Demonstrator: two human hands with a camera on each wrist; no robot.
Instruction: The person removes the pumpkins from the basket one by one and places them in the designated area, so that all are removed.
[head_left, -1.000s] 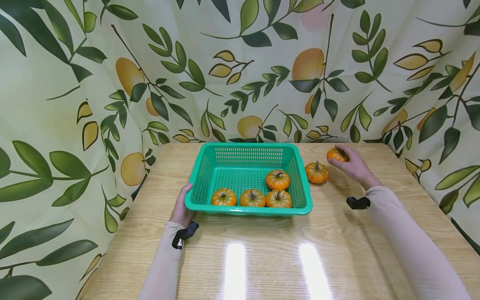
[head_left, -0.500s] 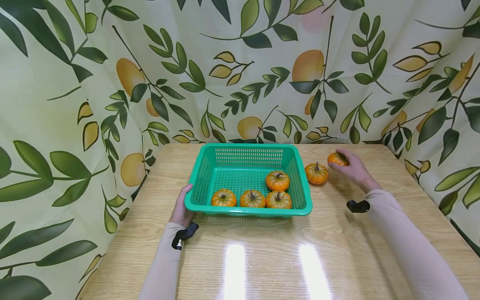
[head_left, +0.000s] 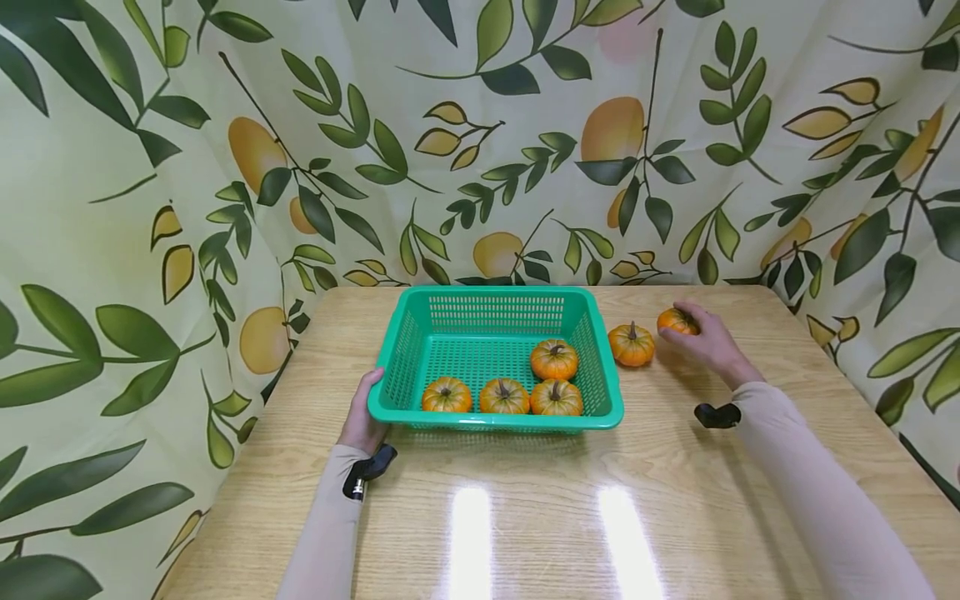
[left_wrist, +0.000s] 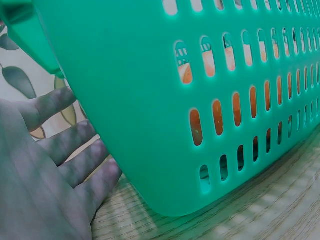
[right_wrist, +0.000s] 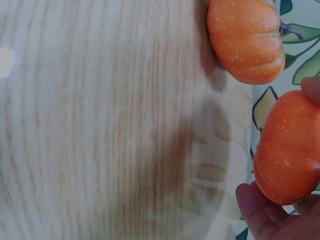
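Note:
A green plastic basket stands mid-table and holds several small orange pumpkins. My left hand rests against its near left corner, fingers straight along the basket wall. Right of the basket one pumpkin sits on the table. My right hand grips another small pumpkin farther right; in the right wrist view its fingertips curl round this pumpkin, with the free pumpkin beside it.
The wooden table is backed on all sides by a leaf-and-fruit patterned curtain. The table's right edge lies close beyond my right hand. Black wrist camera mounts show on both sleeves.
My right hand with its pumpkin has shifted slightly; the left hand and basket have stayed put.

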